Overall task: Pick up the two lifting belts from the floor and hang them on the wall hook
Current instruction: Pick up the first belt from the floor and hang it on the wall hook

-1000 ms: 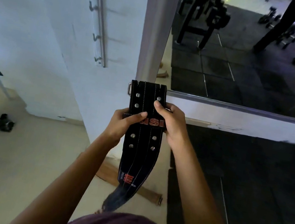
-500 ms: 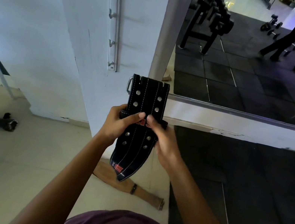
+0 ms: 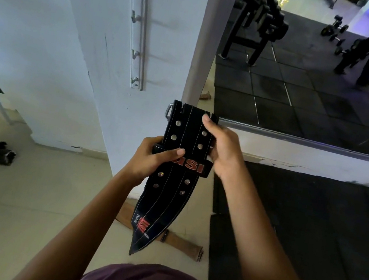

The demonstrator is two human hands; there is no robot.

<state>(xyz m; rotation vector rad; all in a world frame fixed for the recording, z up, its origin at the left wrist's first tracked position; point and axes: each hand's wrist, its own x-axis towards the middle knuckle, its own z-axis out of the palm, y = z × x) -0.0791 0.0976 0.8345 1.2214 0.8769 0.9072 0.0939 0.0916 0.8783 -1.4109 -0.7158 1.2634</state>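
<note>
The left hand (image 3: 150, 158) is closed around the left edge of the black lifting belt (image 3: 172, 179), thumb laid across its face just above the red lettering. The right hand (image 3: 223, 146) grips the belt's right edge near the top, fingers curled over it. The belt is held upright in mid-air in front of the white wall (image 3: 71, 46); its tapered lower end hangs free. The belt is stiff black leather with white stitching, metal rivets and a metal buckle at the upper left corner. The hook rail (image 3: 139, 33) runs vertically on the wall above, unobstructed. The brown lifting belt (image 3: 182, 243) lies flat on the floor (image 3: 20, 197), below the black one.
</note>
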